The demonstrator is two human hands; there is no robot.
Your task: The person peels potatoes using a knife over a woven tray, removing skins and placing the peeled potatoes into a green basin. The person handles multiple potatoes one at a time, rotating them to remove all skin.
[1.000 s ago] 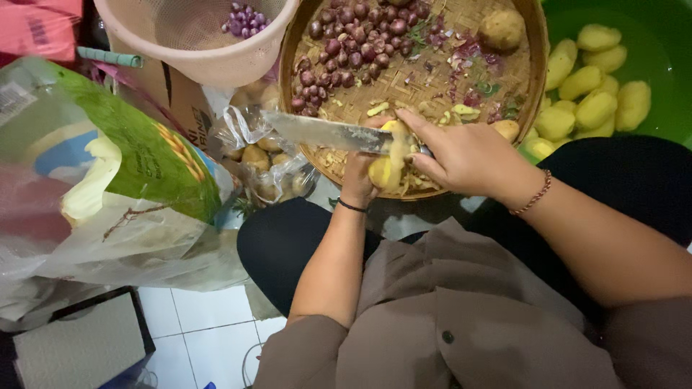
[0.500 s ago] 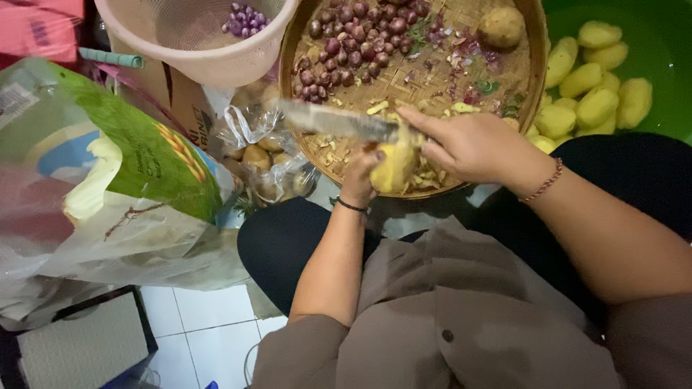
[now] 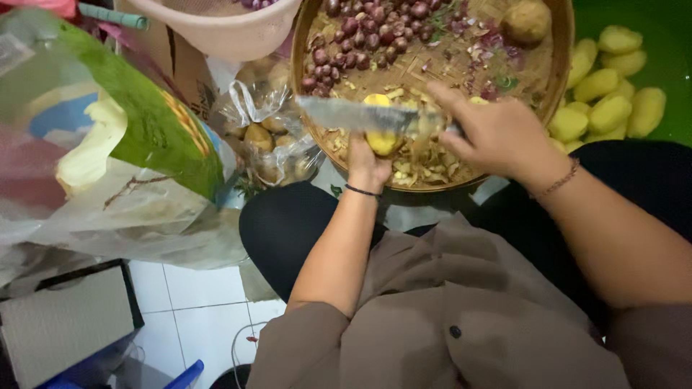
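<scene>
Yellow potato (image 3: 380, 137) gripped in left hand (image 3: 367, 167), held over woven tray (image 3: 559, 79) so peelings dropped onto it. Knife (image 3: 360, 115) clasped in right hand (image 3: 497, 137), blade laid across potato for paring. Peeled potatoes (image 3: 609, 108) kept apart in green basin (image 3: 667, 43).

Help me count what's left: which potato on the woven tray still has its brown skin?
The round brown potato at the woven tray's far right edge. The potato in the left hand shows yellow flesh, like the peeled potatoes beside the tray.
</scene>
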